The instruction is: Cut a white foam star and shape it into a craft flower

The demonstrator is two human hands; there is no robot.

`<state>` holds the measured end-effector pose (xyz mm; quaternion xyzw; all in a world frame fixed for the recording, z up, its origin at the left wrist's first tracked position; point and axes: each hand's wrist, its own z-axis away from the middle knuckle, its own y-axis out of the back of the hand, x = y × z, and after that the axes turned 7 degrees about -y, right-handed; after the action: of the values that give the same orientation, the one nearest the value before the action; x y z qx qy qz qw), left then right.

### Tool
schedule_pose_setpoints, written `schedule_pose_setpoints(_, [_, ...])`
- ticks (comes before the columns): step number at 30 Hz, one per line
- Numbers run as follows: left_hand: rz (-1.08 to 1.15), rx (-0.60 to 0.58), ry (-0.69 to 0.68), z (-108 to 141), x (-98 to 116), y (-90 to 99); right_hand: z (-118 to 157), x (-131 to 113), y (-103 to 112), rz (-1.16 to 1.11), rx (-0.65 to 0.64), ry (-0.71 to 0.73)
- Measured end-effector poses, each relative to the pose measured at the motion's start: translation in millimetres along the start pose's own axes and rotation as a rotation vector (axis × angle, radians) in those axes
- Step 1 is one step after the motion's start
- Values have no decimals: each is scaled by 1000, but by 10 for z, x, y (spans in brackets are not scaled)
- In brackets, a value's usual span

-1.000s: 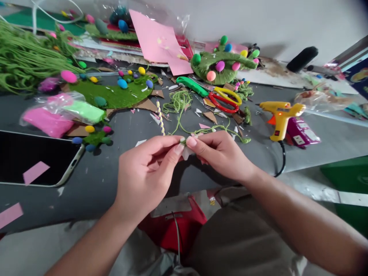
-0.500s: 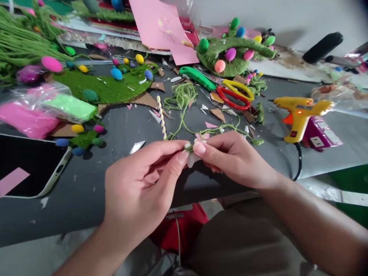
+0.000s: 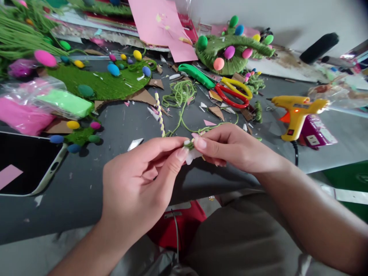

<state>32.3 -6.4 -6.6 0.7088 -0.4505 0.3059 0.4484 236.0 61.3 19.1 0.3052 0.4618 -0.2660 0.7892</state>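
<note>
Over the table's front edge, my left hand (image 3: 140, 180) and my right hand (image 3: 235, 147) meet fingertip to fingertip. Between thumb and forefinger, each pinches a small pale paper piece (image 3: 190, 156) with green yarn wound on it. Fingers cover most of this piece, so its full shape is hidden. A strand of green yarn (image 3: 181, 119) trails from near my fingers to a loose tangle (image 3: 179, 93) behind them. Close beyond my left hand lies a pale yellow stick with dark spots (image 3: 160, 115).
A yellow glue gun (image 3: 297, 109) with its red light on stands at right. Scissors with red and yellow handles (image 3: 232, 100) and a green-handled tool (image 3: 197, 75) lie behind my hands. Yarn-covered shapes with coloured balls (image 3: 109, 82), clay bags (image 3: 24, 117), a phone (image 3: 28, 161) and scraps surround them.
The view has shifted slightly, so the table things sit a little further left and up. My right fingers have turned slightly around the small piece; both hands keep their pinch.
</note>
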Motion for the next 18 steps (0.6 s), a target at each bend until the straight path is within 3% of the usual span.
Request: schedule_pose_setpoints(18, [-4, -33, 11, 5, 10, 26, 17, -31, -144, 38, 142, 42])
